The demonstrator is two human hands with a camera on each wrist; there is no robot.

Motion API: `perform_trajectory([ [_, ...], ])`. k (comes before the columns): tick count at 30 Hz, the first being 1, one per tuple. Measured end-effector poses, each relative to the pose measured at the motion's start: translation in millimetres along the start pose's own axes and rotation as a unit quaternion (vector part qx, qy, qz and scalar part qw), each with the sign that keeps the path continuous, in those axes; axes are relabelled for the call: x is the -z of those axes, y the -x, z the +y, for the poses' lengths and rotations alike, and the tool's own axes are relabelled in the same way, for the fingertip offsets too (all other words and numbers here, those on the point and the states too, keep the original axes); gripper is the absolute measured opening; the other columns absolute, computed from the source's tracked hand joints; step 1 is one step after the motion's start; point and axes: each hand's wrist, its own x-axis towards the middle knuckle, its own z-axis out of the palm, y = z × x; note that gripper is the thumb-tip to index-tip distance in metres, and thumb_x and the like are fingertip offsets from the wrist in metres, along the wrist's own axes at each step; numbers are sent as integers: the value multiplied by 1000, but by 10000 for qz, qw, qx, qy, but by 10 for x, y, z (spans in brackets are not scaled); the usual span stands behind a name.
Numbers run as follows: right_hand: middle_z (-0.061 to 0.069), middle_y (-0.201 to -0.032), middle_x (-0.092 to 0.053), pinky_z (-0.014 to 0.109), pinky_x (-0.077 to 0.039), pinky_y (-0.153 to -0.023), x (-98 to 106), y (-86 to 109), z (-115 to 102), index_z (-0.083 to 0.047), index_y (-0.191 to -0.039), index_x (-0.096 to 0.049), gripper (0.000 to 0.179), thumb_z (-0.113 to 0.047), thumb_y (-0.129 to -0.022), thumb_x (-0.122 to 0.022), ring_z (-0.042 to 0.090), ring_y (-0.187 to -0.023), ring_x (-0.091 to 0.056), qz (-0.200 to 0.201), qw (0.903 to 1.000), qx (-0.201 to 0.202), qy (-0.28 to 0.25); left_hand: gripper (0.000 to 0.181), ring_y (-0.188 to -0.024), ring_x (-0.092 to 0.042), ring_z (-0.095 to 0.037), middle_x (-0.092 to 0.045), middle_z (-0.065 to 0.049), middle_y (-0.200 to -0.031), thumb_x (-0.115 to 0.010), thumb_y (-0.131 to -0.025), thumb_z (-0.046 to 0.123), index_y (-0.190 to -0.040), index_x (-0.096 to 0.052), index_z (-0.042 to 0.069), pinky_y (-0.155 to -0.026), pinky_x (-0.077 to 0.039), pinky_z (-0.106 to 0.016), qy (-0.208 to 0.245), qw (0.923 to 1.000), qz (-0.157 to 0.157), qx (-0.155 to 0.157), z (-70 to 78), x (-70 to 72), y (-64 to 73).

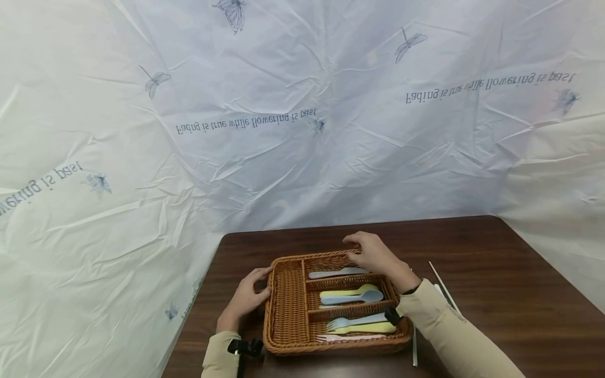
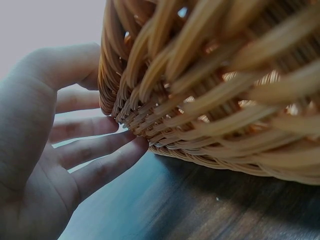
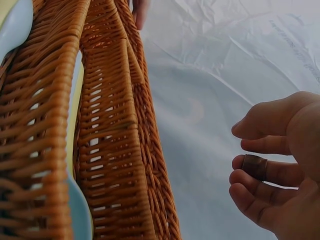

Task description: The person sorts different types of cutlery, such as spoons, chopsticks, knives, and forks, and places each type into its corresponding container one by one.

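A brown wicker cutlery basket (image 1: pixel 289 347) with several compartments sits on the table. My left hand (image 1: pixel 247 295) is at its left side, thumb and fingertips against the outer wall; the left wrist view shows the fingers fairly straight along the woven wall (image 2: pixel 200 95). Over the back right part of the rim hovers my right hand (image 1: pixel 377 256), loosely bent, holding nothing; a gap separates it from the basket in the right wrist view. Inside lie a pale knife (image 1: pixel 336 273) at the back, a yellow spoon (image 1: pixel 347 292) and light blue spoon (image 1: pixel 352 298) mid-basket, and several forks (image 1: pixel 359 320) in front.
Thin pale sticks (image 1: pixel 444 287) lie on the dark wooden table (image 1: pixel 515 294) beside the right forearm. Another slim stick (image 1: pixel 415 347) is near the basket's front right corner. A crinkled white sheet (image 1: pixel 302 173) with printed lettering hangs behind and at the sides.
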Motion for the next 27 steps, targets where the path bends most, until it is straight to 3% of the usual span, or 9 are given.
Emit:
perform_trajectory([
  [13, 16, -115, -64, 36, -52, -70, 117, 157, 107, -5, -124, -65, 35, -15, -90, -66, 23, -91, -62, 213, 9993, -273, 139, 53, -116, -58, -26, -55, -4, -134, -63, -90, 12, -141, -53, 13, -90, -51, -48, -90, 9999, 28, -68, -18, 0, -14],
  [21, 17, -117, -63, 38, -54, -71, 153, 234, 201, -5, -124, -65, 35, -14, -90, -65, 28, -95, -64, 270, 9984, -480, 110, 53, -117, -58, -25, -54, -3, -135, -63, -90, 15, -142, -53, 14, -94, -49, -50, -85, 9999, -2, -72, -26, 4, -20],
  [27, 16, -115, -63, 34, -51, -67, 172, 314, 273, -6, -123, -66, 34, -14, -90, -65, 28, -95, -64, 404, 9976, -556, 73, 53, -117, -57, -25, -54, -3, -135, -63, -90, 14, -142, -53, 15, -91, -51, -47, -101, 9999, -17, -19, -25, 2, -19],
])
